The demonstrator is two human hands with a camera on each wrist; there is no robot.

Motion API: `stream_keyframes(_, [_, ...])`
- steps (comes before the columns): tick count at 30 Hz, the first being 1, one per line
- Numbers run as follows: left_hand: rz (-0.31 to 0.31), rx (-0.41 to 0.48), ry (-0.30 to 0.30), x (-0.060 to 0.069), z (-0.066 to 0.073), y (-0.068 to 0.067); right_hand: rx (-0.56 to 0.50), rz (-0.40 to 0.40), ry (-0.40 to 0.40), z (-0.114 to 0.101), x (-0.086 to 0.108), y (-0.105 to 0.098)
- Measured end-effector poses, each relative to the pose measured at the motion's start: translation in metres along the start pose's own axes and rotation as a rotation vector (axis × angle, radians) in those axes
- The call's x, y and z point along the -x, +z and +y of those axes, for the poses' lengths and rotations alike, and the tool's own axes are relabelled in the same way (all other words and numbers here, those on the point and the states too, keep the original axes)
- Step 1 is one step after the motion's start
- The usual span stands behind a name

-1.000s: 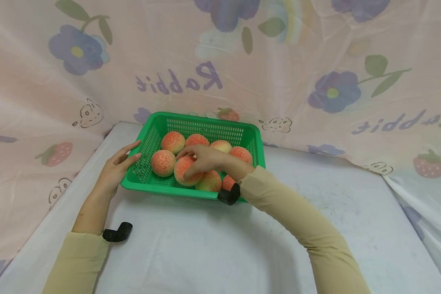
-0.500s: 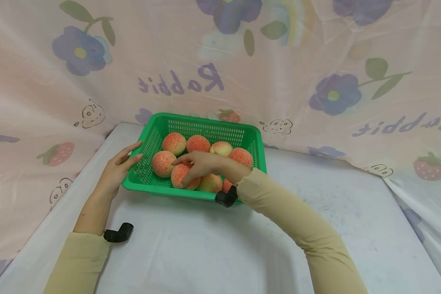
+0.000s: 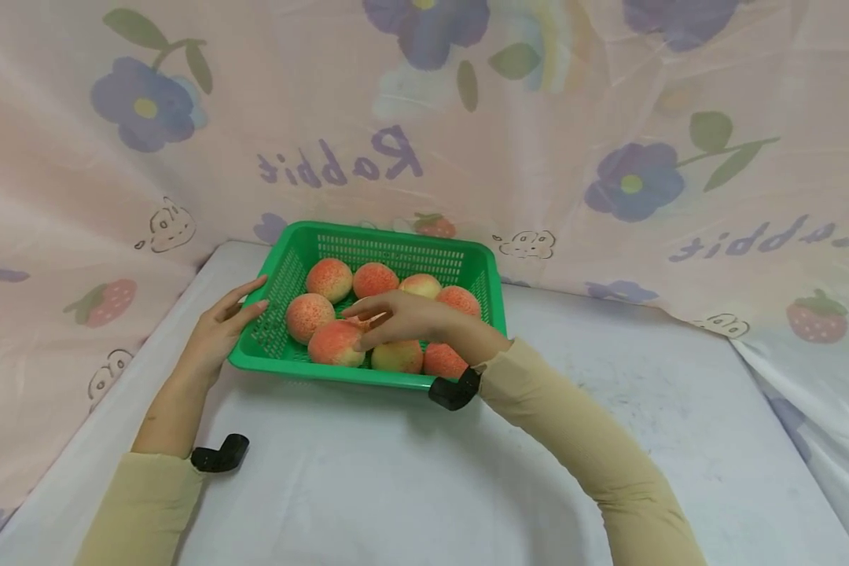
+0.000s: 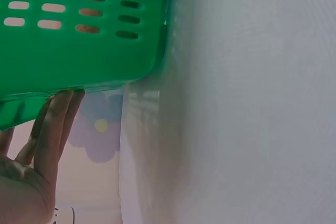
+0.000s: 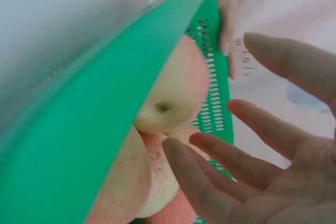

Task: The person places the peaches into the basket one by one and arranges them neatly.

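A green plastic basket [image 3: 339, 376] with slotted walls stands on the white table, with several red-and-yellow peaches inside. At the basket's left end, my left hand [image 3: 212, 338] rests its straight fingers [image 4: 55, 124] against the outside under the rim. My right hand [image 3: 417, 316] hovers over the peaches with fingers spread, holding nothing. Just left of its fingertips lies a peach [image 3: 336, 343] by the front wall. The right wrist view shows a gap between that peach [image 5: 176, 90] and the right hand [image 5: 262, 166]. Part of a peach behind the right hand is hidden.
Other peaches, such as a pale one [image 3: 396, 358] and a redder one [image 3: 444, 360], lie along the basket's front. A patterned cloth [image 3: 538, 157] hangs behind the white table [image 3: 396, 487]. A black wrist piece [image 3: 456, 389] sits over the front rim.
The peach under my right hand has shifted left and turned toward the front left of the basket. My right fingers have let go of it and lifted off. The left hand stays put.
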State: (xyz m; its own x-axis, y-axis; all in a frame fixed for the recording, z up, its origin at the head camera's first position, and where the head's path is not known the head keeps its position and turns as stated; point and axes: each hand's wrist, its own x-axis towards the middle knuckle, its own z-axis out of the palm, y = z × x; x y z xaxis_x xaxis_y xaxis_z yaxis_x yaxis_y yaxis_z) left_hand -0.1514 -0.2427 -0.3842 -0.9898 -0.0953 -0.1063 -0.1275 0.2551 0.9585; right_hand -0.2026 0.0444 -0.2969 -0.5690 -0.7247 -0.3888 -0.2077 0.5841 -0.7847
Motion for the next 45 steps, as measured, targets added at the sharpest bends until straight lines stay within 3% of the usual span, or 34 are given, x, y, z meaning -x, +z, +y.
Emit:
stream_keyframes(6, [-0.005,-0.011,-0.012,-0.001,0.000,-0.004,-0.163,0.082,-0.046,0.011,0.020,-0.006])
stream_keyframes(13, [-0.014,-0.051,-0.013,0.000,0.002,-0.009,-0.300,0.275,-0.027,0.030,0.042,-0.008])
stream_keyframes(18, [-0.002,-0.085,-0.010,0.000,0.004,-0.014,-0.407,0.355,-0.055,0.043,0.053,-0.012])
stream_keyframes(21, [0.005,-0.108,-0.003,0.002,0.005,-0.016,-0.402,0.402,-0.042,0.050,0.059,-0.015])
stream_keyframes(25, [0.029,-0.204,0.074,0.003,0.008,-0.018,-0.416,0.445,-0.063,0.058,0.066,-0.018])
stream_keyframes(31, [0.119,-0.425,0.173,0.004,0.017,-0.018,-0.431,0.516,-0.094,0.069,0.072,-0.020])
stream_keyframes(37, [0.224,-0.653,0.272,0.009,0.031,-0.009,-0.409,0.651,-0.097,0.081,0.082,-0.019])
stream_keyframes(42, [0.239,-0.732,0.306,0.012,0.044,0.002,-0.321,0.775,-0.109,0.094,0.091,-0.017])
stream_keyframes(45, [0.250,-0.732,0.336,0.012,0.049,0.009,-0.260,0.840,-0.114,0.101,0.095,-0.016])
